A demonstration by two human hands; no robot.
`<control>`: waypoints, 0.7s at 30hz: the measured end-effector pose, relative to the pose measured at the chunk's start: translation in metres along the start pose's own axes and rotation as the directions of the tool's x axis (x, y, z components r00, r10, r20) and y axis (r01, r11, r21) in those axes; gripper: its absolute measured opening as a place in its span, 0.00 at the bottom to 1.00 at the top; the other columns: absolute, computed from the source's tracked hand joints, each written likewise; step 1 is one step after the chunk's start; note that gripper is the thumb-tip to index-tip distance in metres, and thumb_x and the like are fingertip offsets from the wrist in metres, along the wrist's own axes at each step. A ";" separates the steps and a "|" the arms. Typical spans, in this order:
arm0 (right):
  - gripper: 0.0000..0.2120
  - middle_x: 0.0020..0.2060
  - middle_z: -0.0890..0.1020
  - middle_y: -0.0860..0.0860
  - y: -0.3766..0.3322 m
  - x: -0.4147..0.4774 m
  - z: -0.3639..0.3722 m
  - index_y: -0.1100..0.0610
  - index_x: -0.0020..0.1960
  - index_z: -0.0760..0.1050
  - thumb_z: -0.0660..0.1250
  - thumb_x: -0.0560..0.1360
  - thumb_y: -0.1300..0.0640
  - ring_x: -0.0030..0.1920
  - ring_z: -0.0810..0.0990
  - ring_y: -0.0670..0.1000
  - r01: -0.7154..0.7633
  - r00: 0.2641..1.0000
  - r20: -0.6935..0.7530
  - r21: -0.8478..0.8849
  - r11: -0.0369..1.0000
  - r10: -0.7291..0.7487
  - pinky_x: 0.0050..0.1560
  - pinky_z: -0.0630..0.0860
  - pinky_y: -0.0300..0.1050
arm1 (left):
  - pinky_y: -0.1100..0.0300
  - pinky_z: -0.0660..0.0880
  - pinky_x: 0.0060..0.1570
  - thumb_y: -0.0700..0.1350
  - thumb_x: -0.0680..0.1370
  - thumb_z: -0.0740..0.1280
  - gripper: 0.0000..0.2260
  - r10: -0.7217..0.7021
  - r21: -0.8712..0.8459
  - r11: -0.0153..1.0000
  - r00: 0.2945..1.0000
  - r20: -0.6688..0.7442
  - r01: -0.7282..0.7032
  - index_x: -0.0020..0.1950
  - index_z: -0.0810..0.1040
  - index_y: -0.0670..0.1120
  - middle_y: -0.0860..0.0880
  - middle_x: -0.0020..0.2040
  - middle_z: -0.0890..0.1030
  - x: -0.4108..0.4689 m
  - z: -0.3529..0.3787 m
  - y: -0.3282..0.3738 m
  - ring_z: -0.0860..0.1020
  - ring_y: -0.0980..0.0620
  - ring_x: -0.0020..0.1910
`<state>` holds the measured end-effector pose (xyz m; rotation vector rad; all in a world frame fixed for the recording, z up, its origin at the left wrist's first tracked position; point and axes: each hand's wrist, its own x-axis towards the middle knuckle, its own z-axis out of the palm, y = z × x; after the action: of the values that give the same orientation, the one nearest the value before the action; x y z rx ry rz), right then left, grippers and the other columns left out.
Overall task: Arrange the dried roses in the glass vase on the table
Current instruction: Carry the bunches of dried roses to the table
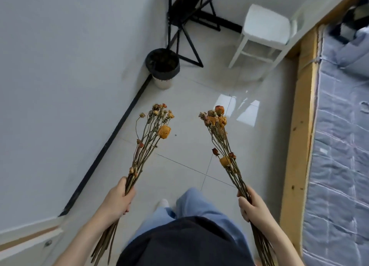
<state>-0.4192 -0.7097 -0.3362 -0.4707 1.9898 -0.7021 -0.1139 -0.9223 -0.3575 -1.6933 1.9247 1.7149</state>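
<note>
My left hand (117, 201) is closed around a bunch of dried roses (153, 130) with long brown stems and orange-yellow heads pointing away from me. My right hand (252, 205) grips a second bunch of dried roses (218, 124), its heads also tilted forward. Both bunches hang over the tiled floor in front of my legs. No glass vase and no table appear in this view.
A white wall (60, 86) runs along the left. A bin with a black liner (162, 68) stands in the corner beside a black metal stand (187, 26). A white stool (263, 32) sits ahead on the right. A wooden bed frame (299, 146) with a mattress lines the right side.
</note>
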 end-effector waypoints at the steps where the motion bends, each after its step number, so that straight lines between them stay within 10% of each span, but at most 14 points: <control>1: 0.05 0.27 0.68 0.51 -0.005 0.007 -0.003 0.59 0.46 0.69 0.57 0.76 0.67 0.22 0.66 0.46 -0.006 1.000 -0.011 0.012 1.000 0.006 0.23 0.65 0.41 | 0.64 0.70 0.24 0.45 0.79 0.59 0.03 0.005 0.019 1.000 1.000 0.018 -0.006 0.47 0.68 0.47 0.48 0.29 0.72 0.012 -0.003 0.010 0.70 0.56 0.24; 21: 0.03 0.29 0.69 0.53 -0.134 0.240 -0.167 0.65 0.48 0.67 0.57 0.76 0.66 0.24 0.66 0.48 -0.051 0.997 -0.043 0.112 0.992 0.056 0.25 0.65 0.43 | 0.60 0.67 0.24 0.42 0.79 0.59 0.02 0.005 0.091 0.996 0.998 0.056 -0.011 0.48 0.67 0.45 0.47 0.27 0.70 0.246 0.007 0.262 0.68 0.52 0.25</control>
<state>-0.6756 -0.9039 -0.3416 -0.3366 1.9874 -0.7916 -0.4032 -1.1356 -0.3457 -1.5923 1.9564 1.6313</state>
